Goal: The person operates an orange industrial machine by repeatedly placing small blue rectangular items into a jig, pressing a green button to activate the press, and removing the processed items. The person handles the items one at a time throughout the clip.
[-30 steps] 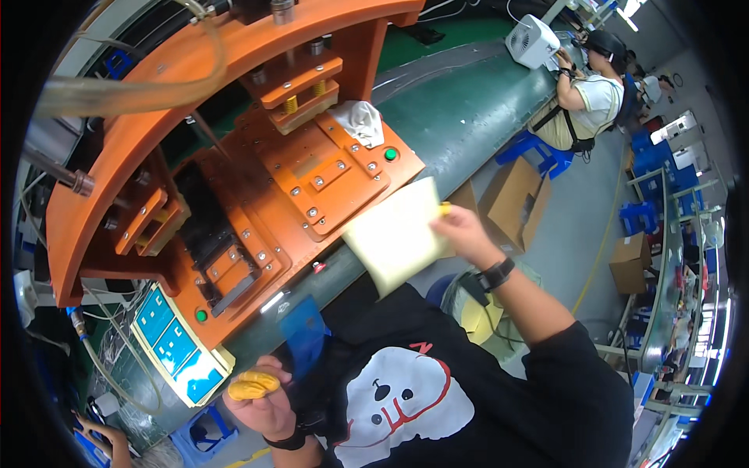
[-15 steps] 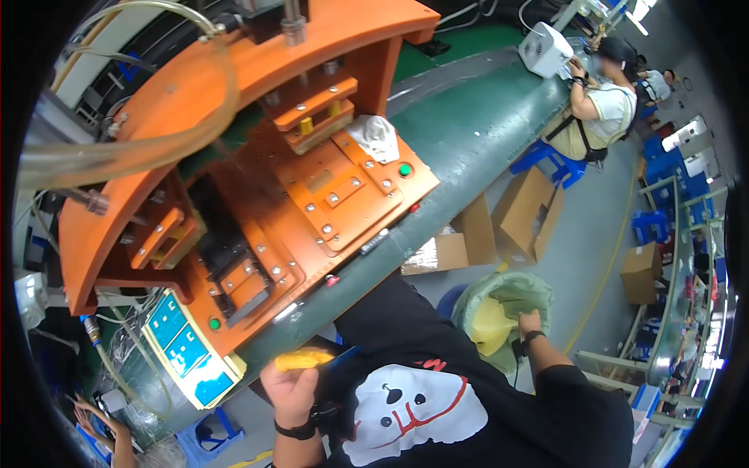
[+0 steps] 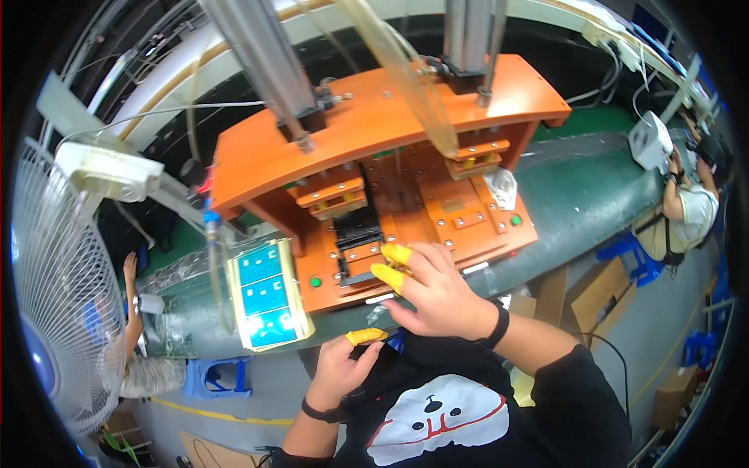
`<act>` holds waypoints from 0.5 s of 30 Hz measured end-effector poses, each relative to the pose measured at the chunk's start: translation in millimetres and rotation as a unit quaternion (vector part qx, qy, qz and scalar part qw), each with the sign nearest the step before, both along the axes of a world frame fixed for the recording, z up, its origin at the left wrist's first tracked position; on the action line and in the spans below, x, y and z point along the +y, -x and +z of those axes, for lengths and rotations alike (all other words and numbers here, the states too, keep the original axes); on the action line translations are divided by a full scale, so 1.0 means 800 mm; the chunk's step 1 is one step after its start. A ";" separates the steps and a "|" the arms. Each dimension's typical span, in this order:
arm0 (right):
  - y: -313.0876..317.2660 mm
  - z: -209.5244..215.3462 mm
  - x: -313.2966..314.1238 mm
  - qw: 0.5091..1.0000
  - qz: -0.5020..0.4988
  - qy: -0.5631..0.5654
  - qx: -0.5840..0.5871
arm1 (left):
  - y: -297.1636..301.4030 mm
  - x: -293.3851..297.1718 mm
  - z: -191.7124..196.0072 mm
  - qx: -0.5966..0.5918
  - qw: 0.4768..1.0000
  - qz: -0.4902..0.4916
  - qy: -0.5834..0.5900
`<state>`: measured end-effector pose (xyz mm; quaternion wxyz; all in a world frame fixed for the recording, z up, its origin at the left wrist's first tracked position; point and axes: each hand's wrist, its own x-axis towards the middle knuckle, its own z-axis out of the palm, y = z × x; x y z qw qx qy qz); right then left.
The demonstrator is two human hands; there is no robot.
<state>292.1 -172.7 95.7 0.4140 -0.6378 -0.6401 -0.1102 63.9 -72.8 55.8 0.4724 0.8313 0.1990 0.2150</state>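
My right hand (image 3: 437,292) reaches over the orange press (image 3: 390,117), with yellow cots on two fingers. Its fingers are apart, and the fingertips are beside the left-hand fixture (image 3: 363,253), where a black strip-like part (image 3: 359,226) lies. Whether they touch the fixture I cannot tell. My left hand (image 3: 343,366) is below the bench edge, in front of my shirt. Its yellow-covered finger and thumb are closed together. A small dark-blue patch (image 3: 396,341) shows just past that fingertip; I cannot tell whether it is held.
A panel with blue rectangles (image 3: 269,292) lies left of the press, near a green button (image 3: 315,281). White crumpled material (image 3: 502,189) rests at the press's right. A fan (image 3: 62,288) stands far left. Cartons (image 3: 601,300) and a seated person (image 3: 686,207) are right.
My right hand has moved from the lined bin on the right up to the press. My left hand stays low before me. The view has swung so the press sits more central.
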 end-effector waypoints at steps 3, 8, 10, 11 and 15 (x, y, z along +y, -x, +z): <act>-0.010 -0.012 0.036 0.997 -0.003 0.025 -0.069 | 0.020 0.010 0.024 0.021 1.000 0.014 0.005; -0.033 0.015 0.042 0.994 0.057 0.004 -0.092 | 0.028 0.064 0.045 -0.003 0.998 0.035 0.057; -0.045 0.042 0.021 0.996 0.064 -0.032 -0.047 | 0.008 0.103 0.029 -0.030 0.997 0.063 0.041; -0.053 0.061 0.002 0.995 0.083 -0.057 -0.021 | -0.011 0.117 0.029 -0.037 0.998 0.053 0.028; -0.095 0.081 -0.109 0.961 0.130 -0.026 0.241 | -0.070 0.163 0.052 0.018 0.993 0.034 -0.110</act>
